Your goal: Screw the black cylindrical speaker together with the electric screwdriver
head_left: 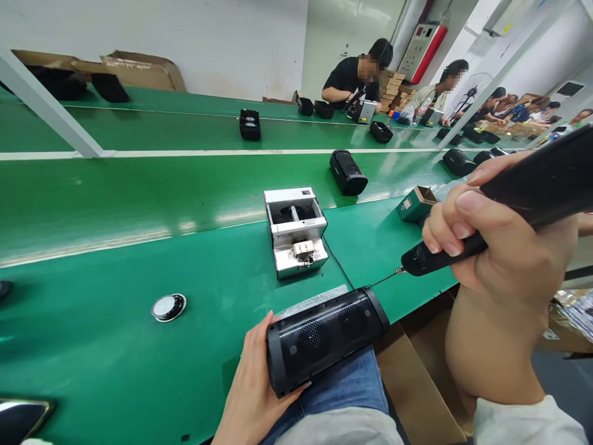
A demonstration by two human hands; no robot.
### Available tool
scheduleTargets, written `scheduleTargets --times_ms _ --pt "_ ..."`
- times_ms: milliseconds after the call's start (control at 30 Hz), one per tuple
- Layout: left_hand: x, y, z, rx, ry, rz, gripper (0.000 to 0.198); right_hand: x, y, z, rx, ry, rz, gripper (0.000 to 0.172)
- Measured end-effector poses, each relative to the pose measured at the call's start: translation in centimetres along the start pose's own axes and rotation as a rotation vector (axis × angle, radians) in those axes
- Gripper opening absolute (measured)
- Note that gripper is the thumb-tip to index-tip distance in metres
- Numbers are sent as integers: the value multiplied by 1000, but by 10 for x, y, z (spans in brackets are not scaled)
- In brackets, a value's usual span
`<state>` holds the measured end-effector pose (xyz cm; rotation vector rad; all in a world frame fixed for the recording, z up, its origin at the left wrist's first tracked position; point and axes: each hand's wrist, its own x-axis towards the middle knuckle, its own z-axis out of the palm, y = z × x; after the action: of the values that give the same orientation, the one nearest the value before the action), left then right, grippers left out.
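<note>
My left hand (pixel 259 377) is closed around the left end of a black speaker (pixel 327 337), which lies tilted at the table's edge above my lap. Two perforated patches show on its face. In my right hand (pixel 504 247) is a black electric screwdriver (pixel 445 253), gripped with the fingers wrapped round its body. Its thin bit slants down to the upper right corner of the speaker; whether the tip sits in a screw hole I cannot tell. Just beyond the speaker stands a white and grey screw feeder (pixel 296 232) with a cable at its right side.
A round silver-and-black part (pixel 169 307) lies on the green table (pixel 115 358) to the left. Another black speaker (pixel 348 173) and a small green box (pixel 417 204) stand farther back. An open cardboard box (pixel 417 383) is below the table's edge. Co-workers sit across the bench.
</note>
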<state>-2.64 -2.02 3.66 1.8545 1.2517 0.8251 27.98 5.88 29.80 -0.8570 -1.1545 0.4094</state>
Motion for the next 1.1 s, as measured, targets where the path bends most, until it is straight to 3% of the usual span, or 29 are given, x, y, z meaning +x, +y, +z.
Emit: scheduleTargets --times_ms 400,600,800,1100 --pt "1 -2 2 7 27 43 113 -3 16 3 8 -125 33 23" --pt "0 -1 2 -1 24 41 115 -27 41 -11 -15 -205 91 26" --pt "-1 4 -2 -17 10 9 103 -51 51 -19 10 -132 46 24" --pt "3 12 -4 -40 28 -31 94 -51 56 -25 22 -118 96 28"
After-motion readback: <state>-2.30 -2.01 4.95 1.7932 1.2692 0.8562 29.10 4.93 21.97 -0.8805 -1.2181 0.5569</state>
